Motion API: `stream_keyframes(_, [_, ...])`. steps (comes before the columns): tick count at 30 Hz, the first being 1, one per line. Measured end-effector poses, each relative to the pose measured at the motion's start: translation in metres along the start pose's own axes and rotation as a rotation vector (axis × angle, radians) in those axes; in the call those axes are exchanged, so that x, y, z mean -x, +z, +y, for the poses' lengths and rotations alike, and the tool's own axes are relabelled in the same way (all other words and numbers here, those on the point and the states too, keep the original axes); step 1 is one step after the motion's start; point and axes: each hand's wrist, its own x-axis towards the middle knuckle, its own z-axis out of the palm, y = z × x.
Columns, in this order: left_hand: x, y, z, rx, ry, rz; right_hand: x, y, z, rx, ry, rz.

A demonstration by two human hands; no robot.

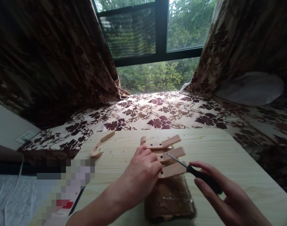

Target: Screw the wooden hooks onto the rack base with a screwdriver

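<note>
The right hand has a narrow grip around a black-handled screwdriver with a thin metal shaft. The screwdriver's long axis slants across the view: handle toward the lower right, tip toward the upper left, just beside the dark round spot on the middle of 3 pale, bent wooden pieces. Whether the tip touches wood, I cannot tell.

The left hand has its fingers curled over the left parts of the nearer 2 pieces; its fingertips are hidden, so I cannot tell whether its grip is closed on anything. All 3 lie side by side across a brown, plastic-wrapped block, their straight ends pointing right and slightly away. The block's long axis runs away from the person, over the pale wooden surface.

At left lies 1 loose, J-shaped wooden piece, its curve nearest the person, its straight end pointing away and right. Writing in the pixelated area at lower left is unreadable.
</note>
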Motion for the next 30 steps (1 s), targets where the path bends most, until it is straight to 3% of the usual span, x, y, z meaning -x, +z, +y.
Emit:
stream_keyframes(5, [-0.003,0.003,0.001,-0.018,0.003,-0.064,0.004,0.002,-0.003,-0.026,0.045,0.065])
stream_keyframes(10, [-0.004,0.008,0.003,-0.018,-0.020,-0.056,0.003,-0.001,-0.005,-0.042,0.105,0.102])
stream_keyframes(18, [-0.001,0.015,0.007,0.037,-0.093,-0.032,0.001,-0.016,-0.001,0.075,-0.135,0.052])
stream_keyframes(24, [-0.008,0.014,0.007,0.028,-0.100,-0.069,-0.003,-0.014,-0.015,0.044,-0.239,0.003])
stream_keyframes(30, [-0.010,0.013,0.007,0.019,-0.096,-0.095,-0.013,-0.009,-0.024,0.109,-0.276,-0.139])
